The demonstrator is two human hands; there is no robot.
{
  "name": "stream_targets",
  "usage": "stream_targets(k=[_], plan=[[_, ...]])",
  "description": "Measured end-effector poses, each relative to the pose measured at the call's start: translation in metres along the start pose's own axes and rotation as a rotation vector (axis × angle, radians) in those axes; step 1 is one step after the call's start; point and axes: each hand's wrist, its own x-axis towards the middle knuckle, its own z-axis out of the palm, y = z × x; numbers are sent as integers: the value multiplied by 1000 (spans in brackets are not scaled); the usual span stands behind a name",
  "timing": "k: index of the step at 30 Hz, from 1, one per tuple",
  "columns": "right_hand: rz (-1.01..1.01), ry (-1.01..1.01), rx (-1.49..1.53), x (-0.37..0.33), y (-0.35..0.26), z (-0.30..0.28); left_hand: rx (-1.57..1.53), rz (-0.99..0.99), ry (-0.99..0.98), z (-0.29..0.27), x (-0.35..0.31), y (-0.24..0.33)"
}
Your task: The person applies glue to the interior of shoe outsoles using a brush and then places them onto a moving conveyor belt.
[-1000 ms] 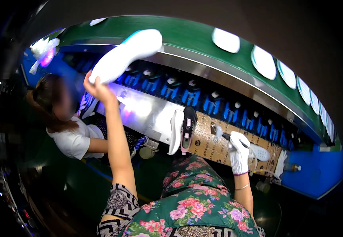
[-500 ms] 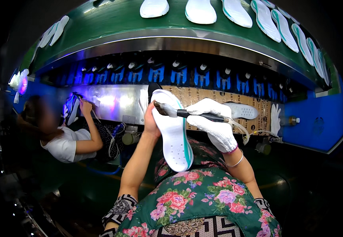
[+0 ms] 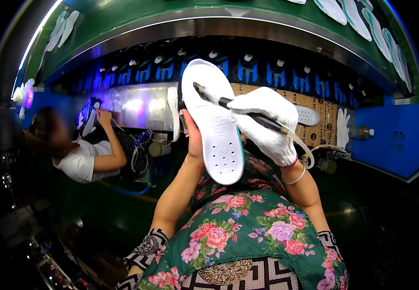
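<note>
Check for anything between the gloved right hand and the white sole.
Only the brush, held in the right hand, its bristles over the far end of the white sole; whether they touch is unclear. Nothing else visible stands in the way.

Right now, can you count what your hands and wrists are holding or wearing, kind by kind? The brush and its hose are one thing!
White sole, held by the left hand: 1
Brush, held by the right hand: 1
Knitted white glove, worn on the right hand: 1
Bracelet, around the right wrist: 1
Total: 4
</note>
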Motion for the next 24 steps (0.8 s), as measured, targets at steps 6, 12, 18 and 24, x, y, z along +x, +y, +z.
stream_targets(k=[6, 12, 18, 24], plan=[[-177, 49, -225, 11, 11, 5, 468, 218, 225, 13, 5, -22], [-346, -89, -511, 0, 10, 14, 696, 104, 174, 5, 0, -21], [-169, 1, -131, 4, 11, 8, 365, 82, -73, -14, -2, -5], [-344, -146, -211, -7, 17, 28, 633, 86, 245, -10, -2, 11]])
